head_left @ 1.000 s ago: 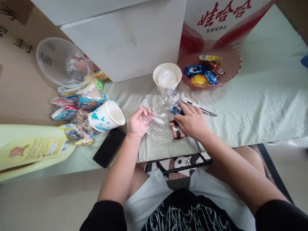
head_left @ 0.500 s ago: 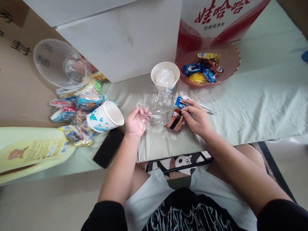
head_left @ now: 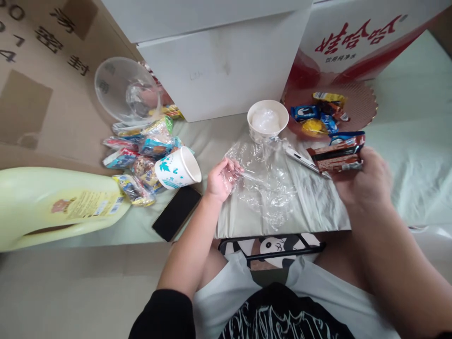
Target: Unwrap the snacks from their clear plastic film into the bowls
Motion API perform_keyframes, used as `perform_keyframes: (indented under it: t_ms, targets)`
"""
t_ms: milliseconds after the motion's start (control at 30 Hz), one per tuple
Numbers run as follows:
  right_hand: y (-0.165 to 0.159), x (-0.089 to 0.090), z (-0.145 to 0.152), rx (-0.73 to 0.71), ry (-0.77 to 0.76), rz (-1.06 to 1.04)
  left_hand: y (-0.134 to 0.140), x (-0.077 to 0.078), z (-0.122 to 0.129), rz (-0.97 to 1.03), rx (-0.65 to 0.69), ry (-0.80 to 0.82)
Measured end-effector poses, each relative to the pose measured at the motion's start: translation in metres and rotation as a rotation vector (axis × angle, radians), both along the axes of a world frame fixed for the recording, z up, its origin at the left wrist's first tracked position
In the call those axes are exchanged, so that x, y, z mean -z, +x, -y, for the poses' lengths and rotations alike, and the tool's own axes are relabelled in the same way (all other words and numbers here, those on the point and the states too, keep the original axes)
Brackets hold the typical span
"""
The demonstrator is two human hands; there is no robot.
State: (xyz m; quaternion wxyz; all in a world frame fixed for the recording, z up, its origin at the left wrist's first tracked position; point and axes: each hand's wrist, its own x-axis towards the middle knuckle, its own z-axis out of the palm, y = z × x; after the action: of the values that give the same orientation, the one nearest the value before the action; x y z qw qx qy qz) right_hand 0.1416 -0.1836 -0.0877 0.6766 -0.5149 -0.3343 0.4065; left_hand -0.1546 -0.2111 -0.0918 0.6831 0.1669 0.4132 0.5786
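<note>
My left hand (head_left: 223, 180) is closed on the edge of a clear plastic bag (head_left: 270, 193), which lies spread and crinkled over the cloth. Raised at the right, my right hand (head_left: 367, 181) grips a brown snack packet (head_left: 337, 155), and part of a blue packet (head_left: 344, 136) shows just behind it. Under the brown packet lies a slim white object with a dark strip (head_left: 302, 159), whose kind I cannot make out. Beyond the bag stands a paper cup (head_left: 267, 134) with clear, crumpled plastic in it. A pink ribbed bowl (head_left: 365, 106) holds several wrapped snacks.
To the left are a tipped paper cup (head_left: 176, 169), a black phone (head_left: 177, 213), several snack packets (head_left: 155, 146), a clear plastic tub (head_left: 116, 89) and a pale green jug (head_left: 60, 207). White boxes (head_left: 226, 70) and a brown carton (head_left: 45, 108) stand at the back.
My right hand has lifted the brown and blue packets off the plastic bag and carried them right, near the bowl. My left hand still holds the bag, now lying flatter. The view has shifted.
</note>
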Motion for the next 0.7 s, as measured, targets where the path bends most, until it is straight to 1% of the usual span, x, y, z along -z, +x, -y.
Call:
perform_keyframes:
  t_ms: [33, 100, 133, 167, 200, 233, 300, 333, 367, 400, 433, 467, 500, 533, 567, 633, 667, 700]
  targets:
    - [0.001, -0.005, -0.004, 0.058, 0.014, 0.000, 0.000, 0.000, 0.001, -0.004, 0.005, 0.007]
    - [0.002, -0.018, -0.020, 0.111, 0.005, 0.012, -0.001, 0.000, 0.001, -0.013, 0.018, 0.013]
    - [0.001, -0.025, -0.032, 0.126, -0.021, 0.035, -0.001, 0.000, 0.001, -0.013, 0.021, 0.014]
    - [0.001, -0.031, -0.047, 0.110, -0.064, 0.068, -0.001, 0.000, 0.001, -0.009, 0.022, 0.016]
    - [0.000, -0.037, -0.064, 0.159, -0.102, 0.117, -0.001, 0.000, 0.001, -0.002, 0.023, 0.016]
    - [-0.001, -0.043, -0.083, 0.157, -0.123, 0.185, 0.000, 0.000, 0.001, 0.004, 0.026, 0.014]
    - [-0.002, -0.051, -0.121, 0.059, -0.167, 0.353, 0.000, -0.001, 0.000, 0.008, 0.030, 0.007]
    - [-0.002, -0.054, -0.137, -0.008, -0.226, 0.441, 0.001, -0.001, 0.000, 0.005, 0.032, 0.003]
    - [-0.002, -0.058, -0.149, -0.106, -0.279, 0.509, 0.001, -0.002, 0.000, -0.001, 0.034, 0.001]
    - [-0.002, -0.060, -0.156, -0.137, -0.304, 0.560, 0.001, -0.002, -0.001, -0.005, 0.033, 0.003]
    - [-0.003, -0.063, -0.156, -0.141, -0.283, 0.599, 0.000, -0.002, -0.001, -0.007, 0.029, 0.006]
    - [-0.006, -0.065, -0.149, -0.130, -0.220, 0.629, 0.000, -0.002, -0.002, -0.007, 0.025, 0.008]
    - [-0.010, -0.065, -0.135, -0.105, -0.121, 0.654, -0.001, -0.002, -0.003, -0.007, 0.021, 0.008]
    - [-0.015, -0.064, -0.116, -0.086, -0.008, 0.662, -0.001, -0.002, -0.003, -0.006, 0.017, 0.007]
    - [-0.022, -0.059, -0.093, -0.092, 0.071, 0.651, -0.002, -0.001, -0.004, -0.004, 0.014, 0.007]
    - [-0.035, -0.042, -0.043, -0.182, 0.188, 0.603, -0.003, 0.000, -0.004, 0.006, 0.019, 0.011]
    - [-0.041, -0.031, -0.021, -0.260, 0.220, 0.608, -0.004, 0.001, -0.004, 0.017, 0.032, 0.015]
    - [-0.046, -0.019, -0.003, -0.377, 0.222, 0.615, -0.004, 0.001, -0.003, 0.032, 0.053, 0.014]
